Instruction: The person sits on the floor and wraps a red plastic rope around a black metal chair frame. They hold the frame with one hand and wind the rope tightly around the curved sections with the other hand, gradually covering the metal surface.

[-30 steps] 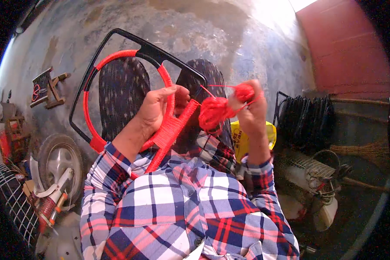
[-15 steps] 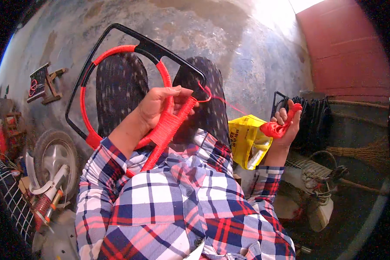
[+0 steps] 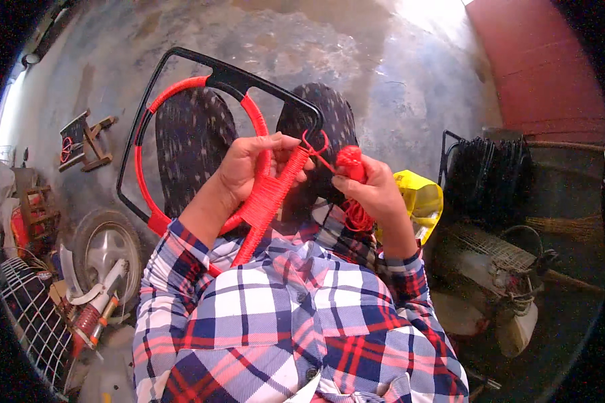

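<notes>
A black metal frame (image 3: 156, 79) with a ring (image 3: 136, 160) bound in red cord rests across my lap. My left hand (image 3: 245, 164) is closed on the frame's red-wrapped bar (image 3: 270, 195), its thumb and fingertips near the bar's upper end. There, a loose loop of red cord (image 3: 326, 141) stands out by the black corner. My right hand (image 3: 378, 191) grips a bundle of red cord (image 3: 349, 161) just right of the bar, with loose strands hanging beneath the fingers. A short length of cord runs between the bundle and the bar's end.
Behind my right wrist is a yellow bag (image 3: 420, 195). Black frames (image 3: 487, 168) are stacked at the right, above a wire basket (image 3: 491, 248). On the left lie a small wooden stool (image 3: 91, 141), a wheel (image 3: 107, 252) and a white wire grid (image 3: 33, 316).
My right hand has come in leftward with the cord bundle, from out by the yellow bag to beside the bar. The cord between them is shorter. My left hand keeps its hold.
</notes>
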The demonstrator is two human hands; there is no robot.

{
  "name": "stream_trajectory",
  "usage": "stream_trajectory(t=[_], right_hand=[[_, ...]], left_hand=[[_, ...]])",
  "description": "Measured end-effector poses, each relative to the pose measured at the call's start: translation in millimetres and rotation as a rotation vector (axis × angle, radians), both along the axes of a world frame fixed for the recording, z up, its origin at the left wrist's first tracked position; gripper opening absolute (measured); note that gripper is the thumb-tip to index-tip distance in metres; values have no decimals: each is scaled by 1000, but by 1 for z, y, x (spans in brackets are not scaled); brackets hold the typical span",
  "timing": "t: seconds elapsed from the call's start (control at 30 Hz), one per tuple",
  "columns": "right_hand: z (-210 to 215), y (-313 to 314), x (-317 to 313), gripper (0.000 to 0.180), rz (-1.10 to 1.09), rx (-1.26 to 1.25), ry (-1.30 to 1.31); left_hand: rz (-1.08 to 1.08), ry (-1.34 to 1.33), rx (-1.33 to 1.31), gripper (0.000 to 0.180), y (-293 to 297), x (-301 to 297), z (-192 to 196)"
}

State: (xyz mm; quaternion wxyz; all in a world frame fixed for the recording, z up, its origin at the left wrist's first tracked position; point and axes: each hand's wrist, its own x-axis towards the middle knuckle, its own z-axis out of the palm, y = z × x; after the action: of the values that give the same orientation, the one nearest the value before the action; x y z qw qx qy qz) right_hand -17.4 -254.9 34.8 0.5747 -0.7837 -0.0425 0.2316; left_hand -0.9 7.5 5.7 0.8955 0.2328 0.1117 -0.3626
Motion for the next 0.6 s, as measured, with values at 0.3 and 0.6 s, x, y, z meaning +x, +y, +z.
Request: stream_trajectory(t=[0.3,0.6], right_hand=[[-6,-20,-20,12,-173,169,48],[-20,-33,-38,12,-188,245,74]], left_hand=[[-13,-6,-64,46,3,-1,2],[-42,-39,-77,46,0,0,-3]])
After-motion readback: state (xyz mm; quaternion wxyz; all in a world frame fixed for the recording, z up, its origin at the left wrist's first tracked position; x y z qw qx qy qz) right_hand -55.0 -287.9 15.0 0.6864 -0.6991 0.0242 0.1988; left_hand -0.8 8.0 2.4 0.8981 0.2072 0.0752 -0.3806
